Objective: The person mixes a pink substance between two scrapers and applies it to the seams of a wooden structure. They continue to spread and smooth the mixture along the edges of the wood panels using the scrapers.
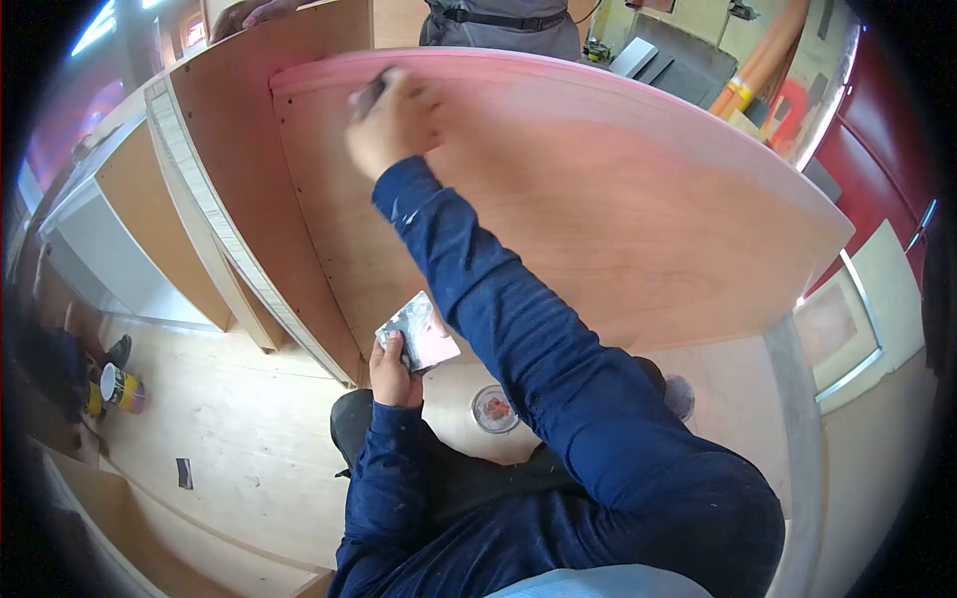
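My left hand [392, 377] grips a small flat square plate [419, 332] smeared with pale pink paste, thumb on top. My right hand [392, 125] reaches across to the upper left of a large curved wooden panel [558, 209]. Its fingers are closed around a small dark object [375, 92], blurred and partly hidden, possibly a spreader. Pink filler [399, 68] coats the panel's top edge and thins out lower on its face. Below the panel, near my knees, a round tub [495, 410] has pinkish residue inside.
A wooden upright [234, 169] joins the panel at left. Another person [503, 25] stands behind it; a hand [264, 12] rests at the upper left. A paint can [121, 388] and dark scrap [184, 473] are on the floor [254, 419]. Another round container [679, 398] sits right of my knee.
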A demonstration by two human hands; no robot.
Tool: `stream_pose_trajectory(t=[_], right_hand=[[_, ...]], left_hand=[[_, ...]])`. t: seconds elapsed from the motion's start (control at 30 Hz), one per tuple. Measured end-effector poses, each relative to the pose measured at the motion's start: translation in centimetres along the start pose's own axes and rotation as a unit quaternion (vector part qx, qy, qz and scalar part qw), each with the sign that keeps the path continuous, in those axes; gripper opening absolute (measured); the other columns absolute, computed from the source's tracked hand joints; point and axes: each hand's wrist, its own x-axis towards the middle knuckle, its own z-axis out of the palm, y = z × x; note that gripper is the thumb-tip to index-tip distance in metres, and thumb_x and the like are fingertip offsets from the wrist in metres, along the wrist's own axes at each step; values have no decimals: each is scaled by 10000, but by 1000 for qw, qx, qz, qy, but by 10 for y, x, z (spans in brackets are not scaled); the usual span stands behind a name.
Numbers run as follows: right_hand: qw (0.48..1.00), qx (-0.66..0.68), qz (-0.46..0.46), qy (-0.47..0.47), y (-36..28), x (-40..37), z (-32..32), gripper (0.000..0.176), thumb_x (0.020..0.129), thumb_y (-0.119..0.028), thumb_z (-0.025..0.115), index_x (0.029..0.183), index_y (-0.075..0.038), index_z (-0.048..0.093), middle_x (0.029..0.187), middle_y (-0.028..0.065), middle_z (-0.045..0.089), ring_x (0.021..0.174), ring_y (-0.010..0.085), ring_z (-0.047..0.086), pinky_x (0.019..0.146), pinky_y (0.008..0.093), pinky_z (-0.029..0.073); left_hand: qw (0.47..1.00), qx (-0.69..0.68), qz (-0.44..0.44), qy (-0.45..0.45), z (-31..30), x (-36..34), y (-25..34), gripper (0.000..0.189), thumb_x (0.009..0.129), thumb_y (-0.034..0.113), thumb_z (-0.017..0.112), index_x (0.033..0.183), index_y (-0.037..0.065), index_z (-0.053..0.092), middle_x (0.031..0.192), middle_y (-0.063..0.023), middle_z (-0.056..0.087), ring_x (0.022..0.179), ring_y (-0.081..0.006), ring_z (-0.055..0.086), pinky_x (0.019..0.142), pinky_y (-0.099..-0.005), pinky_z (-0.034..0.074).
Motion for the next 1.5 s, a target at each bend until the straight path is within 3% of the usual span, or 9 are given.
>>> stream_pose_trajectory(t=[0.17, 0.3, 0.6, 0.77, 0.83, 0.9, 1.1, 1.27, 1.5], right_hand=[[924, 230, -275, -137, 65, -75, -11, 229, 925, -76, 534, 1148, -32, 563, 1093, 201, 591, 1019, 356, 565, 858, 406, 461], [920, 255, -183, -236, 145, -146, -63, 309, 927, -40, 527, 1235, -14, 531, 1163, 190, 579, 1102, 344, 555, 918, 380, 453], [921, 252, -181, -235, 204, -210, -169, 484, 819, 56, 601, 1287, -31, 510, 1252, 170, 518, 1168, 361, 518, 977, 425, 445], [946, 123, -106, -282, 292, -221, -178, 417, 794, 68, 587, 1198, -31, 571, 1188, 164, 567, 1147, 336, 520, 958, 405, 452], [863, 183, 130, -453, 206, -167, -243, 403, 809, 63, 567, 1199, -36, 574, 1175, 160, 585, 1113, 344, 539, 954, 405, 452], [958, 13, -119, -260, 297, -187, -214, 447, 784, 73, 573, 1215, -43, 574, 1190, 155, 583, 1089, 362, 547, 953, 412, 452], [950, 36, -236, -201, 223, -120, -241, 495, 709, 83, 565, 1174, -79, 617, 1173, 129, 588, 1120, 337, 533, 971, 413, 439], [928, -7, -296, -225, 216, -144, -210, 442, 691, -6, 588, 1111, -129, 651, 1195, 92, 560, 1215, 335, 468, 1021, 479, 386], [899, 67, -185, -391, 270, -165, -182, 410, 793, -118, 620, 1203, -124, 594, 1266, 93, 540, 1225, 337, 469, 1013, 445, 402]], left_hand=[[990, -122, -60, 39, -24, 10, -11, 279, 1001, 164, 401, 1227, 32, 497, 1156, -105, 621, 1022, -248, 640, 858, -406, 536], [941, -301, -144, 64, -40, 23, -33, 283, 1009, 177, 382, 1224, 41, 506, 1130, -98, 648, 1011, -216, 651, 859, -389, 548], [973, -66, -211, 63, 43, -13, -46, 304, 1009, 177, 349, 1219, 17, 501, 1120, -140, 629, 989, -277, 644, 856, -422, 554], [999, 20, -33, -15, 58, -3, -61, 223, 974, 76, 475, 1184, 9, 516, 1115, -96, 619, 1009, -210, 616, 888, -359, 511], [1000, 7, 8, -3, 82, -3, -33, 180, 985, 107, 499, 1133, 13, 537, 1044, -48, 623, 928, -135, 591, 832, -274, 475], [990, 118, 79, -18, 113, -11, -3, 167, 998, 123, 491, 1106, 4, 535, 990, -21, 615, 876, -85, 552, 803, -235, 448], [945, 247, 196, -83, 123, -9, 1, 134, 1000, 111, 484, 1058, -3, 526, 844, 3, 586, 721, -49, 499, 650, -198, 424], [846, 426, 301, -111, 104, 21, -20, 165, 1000, 112, 473, 1069, -25, 537, 755, 4, 584, 626, -35, 478, 529, -199, 392], [869, 350, 347, 36, 114, 11, 18, 192, 1008, 150, 468, 1132, 10, 511, 1022, -62, 581, 910, -125, 529, 828, -260, 435]])
